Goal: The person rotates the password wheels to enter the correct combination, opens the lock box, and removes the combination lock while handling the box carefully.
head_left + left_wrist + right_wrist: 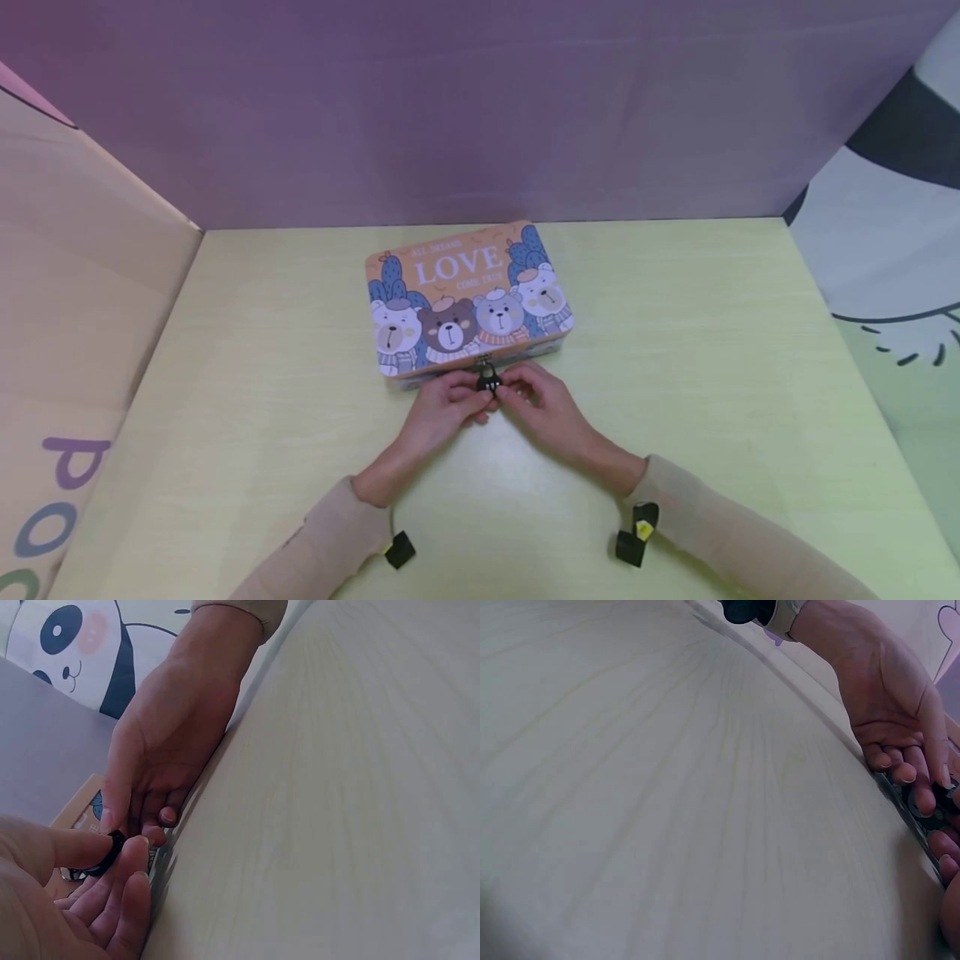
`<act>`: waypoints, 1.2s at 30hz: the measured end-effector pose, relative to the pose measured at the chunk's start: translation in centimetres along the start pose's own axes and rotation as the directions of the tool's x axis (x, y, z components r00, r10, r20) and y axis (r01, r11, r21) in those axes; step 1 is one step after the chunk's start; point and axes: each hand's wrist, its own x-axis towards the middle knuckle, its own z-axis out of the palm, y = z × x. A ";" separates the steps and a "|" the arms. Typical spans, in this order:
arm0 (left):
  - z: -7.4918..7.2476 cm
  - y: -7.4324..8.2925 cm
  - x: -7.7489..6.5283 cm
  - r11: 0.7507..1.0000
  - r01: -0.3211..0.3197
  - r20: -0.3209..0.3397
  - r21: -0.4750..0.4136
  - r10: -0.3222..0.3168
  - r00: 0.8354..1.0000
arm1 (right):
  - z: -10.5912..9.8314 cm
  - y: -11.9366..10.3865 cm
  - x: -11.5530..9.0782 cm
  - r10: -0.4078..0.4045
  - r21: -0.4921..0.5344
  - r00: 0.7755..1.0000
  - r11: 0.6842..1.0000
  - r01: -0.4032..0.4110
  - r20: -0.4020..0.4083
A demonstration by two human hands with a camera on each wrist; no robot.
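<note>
— Where is the small black padlock [488, 382] found?

— It is hung at the front edge of the bear-printed tin box [465, 296], which is set on the desk [712, 350].

— How is it held?

— It is pinched from both sides: the left hand [442, 408] and the right hand [543, 408] are curled on it, fingers [120, 859] clamped.

Tin box [468, 300] on table [712, 350], centred, toward far edge. Small padlock [488, 379] at near side of box. Left hand [442, 412] left of padlock, right hand [547, 412] right, both touching it.
</note>
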 end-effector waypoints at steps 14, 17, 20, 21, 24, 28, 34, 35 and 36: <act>-0.3 0.3 0.0 1.000 -0.014 0.044 -0.018 0.014 0.999 | 0.0 -0.2 0.1 -0.007 0.002 1.000 1.000 0.007 0.000; -0.2 0.3 0.0 1.000 -0.017 0.039 -0.021 0.018 0.999 | 0.0 -0.3 0.1 -0.017 0.004 1.000 1.000 0.017 -0.002; -0.2 0.3 0.0 0.999 -0.014 0.030 -0.028 0.015 0.999 | 0.0 -0.3 0.0 -0.025 0.008 1.000 1.000 0.025 -0.003; -0.2 0.3 0.0 0.999 -0.016 0.026 -0.028 0.017 1.000 | 0.0 -0.3 0.0 -0.029 0.008 1.000 1.000 0.029 -0.003; -0.1 0.4 0.0 0.999 -0.014 0.019 -0.033 0.015 1.000 | 0.0 -0.2 0.0 -0.028 0.004 1.000 1.000 0.028 -0.004; 0.0 0.4 -0.1 0.999 -0.011 0.015 -0.033 0.011 1.000 | 0.0 -0.1 0.0 -0.027 -0.005 1.000 1.000 0.027 -0.006; -0.1 0.4 -0.1 1.000 -0.018 0.021 -0.020 0.019 1.000 | 0.0 -0.2 -0.1 -0.012 -0.007 1.000 1.000 0.012 -0.005; -0.1 0.4 -0.1 1.000 -0.023 0.026 -0.014 0.023 0.999 | 0.0 -0.2 -0.1 -0.010 -0.007 1.000 1.000 0.010 -0.004; -0.2 0.3 -0.1 1.000 -0.024 0.032 -0.011 0.024 0.999 | 0.0 -0.2 -0.1 -0.008 -0.006 1.000 1.000 0.008 -0.004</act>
